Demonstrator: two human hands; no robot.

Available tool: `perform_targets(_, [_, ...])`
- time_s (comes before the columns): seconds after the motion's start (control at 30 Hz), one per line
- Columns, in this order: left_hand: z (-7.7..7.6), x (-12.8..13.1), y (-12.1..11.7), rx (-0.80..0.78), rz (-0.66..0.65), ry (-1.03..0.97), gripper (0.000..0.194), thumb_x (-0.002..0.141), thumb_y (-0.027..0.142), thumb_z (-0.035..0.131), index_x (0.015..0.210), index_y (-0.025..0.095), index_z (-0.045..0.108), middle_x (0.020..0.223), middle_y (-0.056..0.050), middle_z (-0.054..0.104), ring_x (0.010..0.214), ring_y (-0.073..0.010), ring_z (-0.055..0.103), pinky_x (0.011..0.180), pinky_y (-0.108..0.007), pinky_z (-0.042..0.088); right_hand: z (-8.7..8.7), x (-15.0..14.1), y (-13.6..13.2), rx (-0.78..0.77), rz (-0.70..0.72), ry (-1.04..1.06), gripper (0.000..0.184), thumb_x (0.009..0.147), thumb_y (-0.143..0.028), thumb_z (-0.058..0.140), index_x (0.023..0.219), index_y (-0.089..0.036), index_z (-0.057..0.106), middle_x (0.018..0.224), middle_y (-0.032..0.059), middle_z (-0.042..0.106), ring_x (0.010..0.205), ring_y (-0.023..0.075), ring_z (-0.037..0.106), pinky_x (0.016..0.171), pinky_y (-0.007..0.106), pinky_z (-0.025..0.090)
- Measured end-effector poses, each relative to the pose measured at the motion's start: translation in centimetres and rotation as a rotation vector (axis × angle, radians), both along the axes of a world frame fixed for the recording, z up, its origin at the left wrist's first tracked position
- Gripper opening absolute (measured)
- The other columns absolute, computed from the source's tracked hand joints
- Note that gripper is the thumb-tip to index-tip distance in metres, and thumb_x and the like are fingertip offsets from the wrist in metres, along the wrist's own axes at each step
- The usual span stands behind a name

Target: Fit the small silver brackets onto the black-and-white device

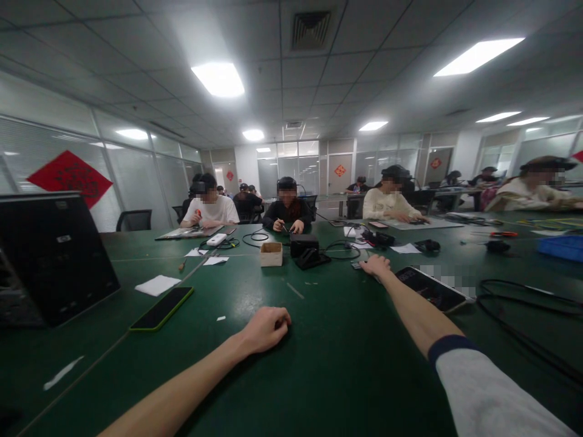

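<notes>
My left hand (266, 329) rests on the green table in a loose fist, with nothing showing in it. My right arm is stretched forward, and my right hand (377, 267) is down on the table with its fingers bent. A small flat greyish piece (356, 265) sticks out at the fingertips of that hand; its kind is too small to tell. Just right of my right wrist lies a phone or tablet with a lit dark screen (430, 288). To the left of my left hand is a phone with a green edge (161, 309).
A small open cardboard box (271, 255) and a black device on a stand (307, 250) are ahead. A black HP computer case (59, 255) stands at left. Black cables (523, 309) and a blue tray (562, 246) lie right. Several people sit across the table.
</notes>
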State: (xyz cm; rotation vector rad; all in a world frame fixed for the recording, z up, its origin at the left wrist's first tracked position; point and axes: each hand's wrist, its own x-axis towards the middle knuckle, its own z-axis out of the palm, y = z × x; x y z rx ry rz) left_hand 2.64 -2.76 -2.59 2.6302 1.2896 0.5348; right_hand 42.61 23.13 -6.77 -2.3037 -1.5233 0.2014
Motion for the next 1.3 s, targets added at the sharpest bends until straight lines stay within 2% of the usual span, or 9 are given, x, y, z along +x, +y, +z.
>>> perform_targets(0.13, [-0.16,-0.01,0.06,-0.003,0.007,-0.004,0.020,0.079,0.014,0.048,0.088,0.018,0.066,0.071,0.000,0.063,0.064,-0.0128,0.057,0.063,-0.022,0.040,0.24,-0.06,-0.36,-0.011,-0.060,-0.002,0.078,0.079,-0.057,0.052,0.134,-0.002,0.042,0.138,0.0273,0.037,0.127,0.0400,0.035,0.098,0.045,0.035])
perform_targets(0.3, [-0.25,-0.08,0.20,0.012,0.006,-0.004,0.020,0.079,0.014,0.048,0.087,0.017,0.066,0.071,0.000,0.064,0.065,-0.0130,0.057,0.063,-0.022,0.040,0.37,0.05,-0.54,0.018,-0.090,0.002,0.090,0.077,-0.059,0.052,0.141,0.001,0.030,0.139,0.0287,0.036,0.127,0.0381,0.036,0.097,0.042,0.036])
perform_targets(0.47, [-0.17,-0.06,0.17,0.009,-0.006,-0.005,0.021,0.080,0.014,0.047,0.088,0.018,0.066,0.073,0.000,0.065,0.065,-0.0132,0.057,0.063,-0.022,0.040,0.39,0.30,-0.35,-0.006,-0.071,0.002,0.084,0.077,-0.059,0.053,0.136,-0.002,0.040,0.137,0.0269,0.040,0.126,0.0389,0.038,0.097,0.042,0.036])
perform_targets(0.6, [-0.12,0.03,0.11,0.013,-0.005,0.002,0.021,0.079,0.014,0.047,0.087,0.018,0.066,0.071,0.000,0.064,0.065,-0.0132,0.058,0.063,-0.022,0.040,0.31,0.48,-0.28,0.003,-0.056,-0.009,0.090,0.077,-0.059,0.054,0.140,0.001,0.032,0.138,0.0281,0.039,0.127,0.0382,0.038,0.097,0.042,0.036])
perform_targets(0.77, [0.05,0.14,0.05,-0.002,0.001,0.009,0.020,0.079,0.013,0.048,0.087,0.018,0.066,0.070,0.000,0.063,0.064,-0.0132,0.057,0.062,-0.022,0.040,0.20,0.52,-0.22,-0.013,-0.034,-0.021,0.081,0.076,-0.061,0.054,0.133,-0.004,0.045,0.138,0.0260,0.039,0.127,0.0389,0.037,0.096,0.043,0.036])
perform_targets(0.93, [0.06,0.12,0.08,-0.013,0.007,0.007,0.020,0.079,0.013,0.048,0.088,0.018,0.065,0.070,0.000,0.063,0.065,-0.0133,0.057,0.063,-0.022,0.040,0.12,0.54,-0.17,-0.001,-0.043,-0.029,0.090,0.077,-0.060,0.052,0.140,0.001,0.033,0.137,0.0281,0.039,0.126,0.0386,0.038,0.096,0.042,0.036])
perform_targets(1.1, [0.13,0.13,0.02,-0.016,-0.002,0.004,0.020,0.080,0.014,0.048,0.088,0.018,0.065,0.069,0.001,0.062,0.063,-0.0127,0.056,0.062,-0.022,0.040,0.10,0.65,-0.09,-0.025,-0.011,-0.033,0.077,0.077,-0.062,0.051,0.130,-0.006,0.048,0.137,0.0255,0.041,0.126,0.0392,0.039,0.097,0.044,0.035])
perform_targets(1.23, [0.30,0.20,-0.09,-0.013,0.003,0.015,0.020,0.080,0.015,0.048,0.088,0.018,0.065,0.069,0.001,0.062,0.064,-0.0131,0.056,0.062,-0.022,0.040,0.21,0.60,-0.19,-0.010,-0.033,-0.036,0.086,0.077,-0.060,0.051,0.139,-0.001,0.036,0.137,0.0276,0.040,0.126,0.0381,0.038,0.097,0.043,0.035])
perform_targets(1.3, [0.35,0.22,-0.14,-0.015,0.004,0.017,0.020,0.080,0.014,0.047,0.088,0.018,0.065,0.069,0.000,0.062,0.064,-0.0133,0.056,0.062,-0.022,0.040,0.32,0.50,-0.35,-0.012,-0.036,-0.033,0.086,0.078,-0.060,0.051,0.138,-0.002,0.036,0.138,0.0270,0.039,0.126,0.0378,0.038,0.097,0.042,0.035])
